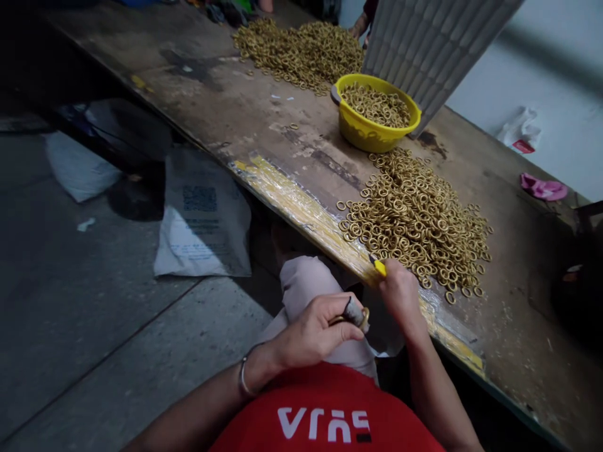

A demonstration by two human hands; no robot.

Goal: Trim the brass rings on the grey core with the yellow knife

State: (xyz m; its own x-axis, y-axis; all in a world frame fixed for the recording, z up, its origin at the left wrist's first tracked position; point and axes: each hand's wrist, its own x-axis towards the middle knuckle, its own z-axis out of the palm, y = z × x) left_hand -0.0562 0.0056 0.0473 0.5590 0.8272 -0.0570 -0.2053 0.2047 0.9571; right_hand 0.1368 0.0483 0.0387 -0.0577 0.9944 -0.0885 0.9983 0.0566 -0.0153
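My left hand (315,329) is over my lap, its thumb and fingers closed on a brass-coloured ring (365,319). A grey sleeve-like piece (352,310) sits at the index fingertip; whether it is worn or held I cannot tell. At the table's taped front edge, my right hand (400,294) is closed round a yellow-handled cutter (379,267), its dark tip pointing to the upper left. Just beyond that hand lies a heap of brass-coloured rings (414,216), some of them scattered singly at its border.
Behind the heap stands a yellow basin (372,137) of rings, beside an upright grey ribbed panel (433,50). A larger ring pile (301,53) lies farther back, near another person's hand (360,26). White sacks (202,220) are on the floor at left. A pink cloth (544,187) lies right.
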